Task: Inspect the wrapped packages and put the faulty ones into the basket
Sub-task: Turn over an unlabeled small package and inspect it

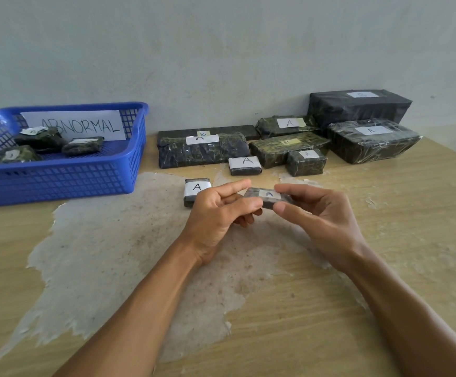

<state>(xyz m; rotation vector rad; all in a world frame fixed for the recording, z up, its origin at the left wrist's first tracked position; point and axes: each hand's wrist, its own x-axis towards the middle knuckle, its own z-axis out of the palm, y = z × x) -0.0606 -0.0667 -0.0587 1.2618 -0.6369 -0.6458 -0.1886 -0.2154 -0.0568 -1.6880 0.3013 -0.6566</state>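
One worn wooden table [384, 295] carries everything. Far left on it sits a blue mesh basket [58, 183] with an "ABNORMAL" sign [80, 126] and three dark wrapped packages. Far right lies a cluster of labelled packages [289, 142]. Near centre, the left hand [216, 213] and right hand [314, 213] each pinch an end of a small "A" package [265, 197], held above the table.

One blue basket [58, 183] holds three wrapped packages [82, 145]; nine more lie on the table [384, 240], one held in two hands [216, 213].
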